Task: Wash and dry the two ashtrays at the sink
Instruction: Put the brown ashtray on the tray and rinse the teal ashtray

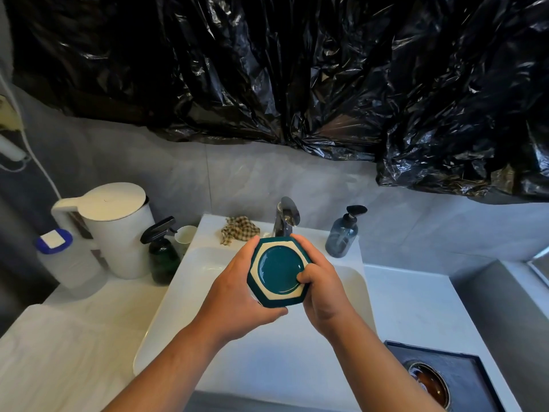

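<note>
Black plastic sheeting (297,69) fills the top. At left stand a white kettle (118,233) and a dark spray bottle (162,257); a soap pump bottle (341,233) is right of centre.

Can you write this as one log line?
left hand, right hand: grip teal hexagonal ceramic ashtray | where: above white sink basin

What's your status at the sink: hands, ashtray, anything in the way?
Left grip and right grip both on the ashtray. Ashtray held over the sink, in front of the tap. Nothing in the way.
</note>
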`<state>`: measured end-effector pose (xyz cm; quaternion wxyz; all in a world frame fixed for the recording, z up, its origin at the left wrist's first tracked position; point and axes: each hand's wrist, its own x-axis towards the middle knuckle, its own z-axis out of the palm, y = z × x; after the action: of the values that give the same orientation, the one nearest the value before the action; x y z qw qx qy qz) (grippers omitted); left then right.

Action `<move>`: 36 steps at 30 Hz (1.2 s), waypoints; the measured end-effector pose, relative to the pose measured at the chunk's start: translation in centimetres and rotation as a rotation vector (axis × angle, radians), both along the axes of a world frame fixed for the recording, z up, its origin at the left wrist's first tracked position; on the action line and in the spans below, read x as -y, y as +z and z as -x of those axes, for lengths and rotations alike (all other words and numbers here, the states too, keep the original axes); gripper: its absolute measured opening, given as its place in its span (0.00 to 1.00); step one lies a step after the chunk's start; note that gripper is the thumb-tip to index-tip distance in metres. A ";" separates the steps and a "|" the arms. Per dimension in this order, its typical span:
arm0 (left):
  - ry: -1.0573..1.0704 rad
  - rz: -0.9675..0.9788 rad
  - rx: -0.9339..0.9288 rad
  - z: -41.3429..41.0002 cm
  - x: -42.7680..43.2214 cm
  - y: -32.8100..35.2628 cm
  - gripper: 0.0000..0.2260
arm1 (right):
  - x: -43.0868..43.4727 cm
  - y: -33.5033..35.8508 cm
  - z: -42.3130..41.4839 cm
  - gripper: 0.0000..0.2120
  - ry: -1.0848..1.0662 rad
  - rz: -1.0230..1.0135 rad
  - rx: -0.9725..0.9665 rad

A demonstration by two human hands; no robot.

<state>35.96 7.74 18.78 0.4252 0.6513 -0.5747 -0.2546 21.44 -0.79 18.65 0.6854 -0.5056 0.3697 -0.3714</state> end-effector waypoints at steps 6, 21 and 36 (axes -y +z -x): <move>-0.005 -0.008 0.026 -0.1 0.0 0.0 0.53 | -0.2 0.4 0.0 0.35 0.011 0.003 0.009; 0.006 -0.021 0.025 -0.1 -0.3 0.1 0.54 | -0.6 0.6 0.1 0.35 0.002 0.003 0.019; 0.080 -0.175 -0.643 -0.1 0.7 0.1 0.21 | -1.1 -0.2 -0.2 0.23 0.081 -0.007 -0.097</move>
<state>36.04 7.03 18.84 0.5369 0.5937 -0.3611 -0.4783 21.66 0.28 18.46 0.6827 -0.5352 0.3830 -0.3174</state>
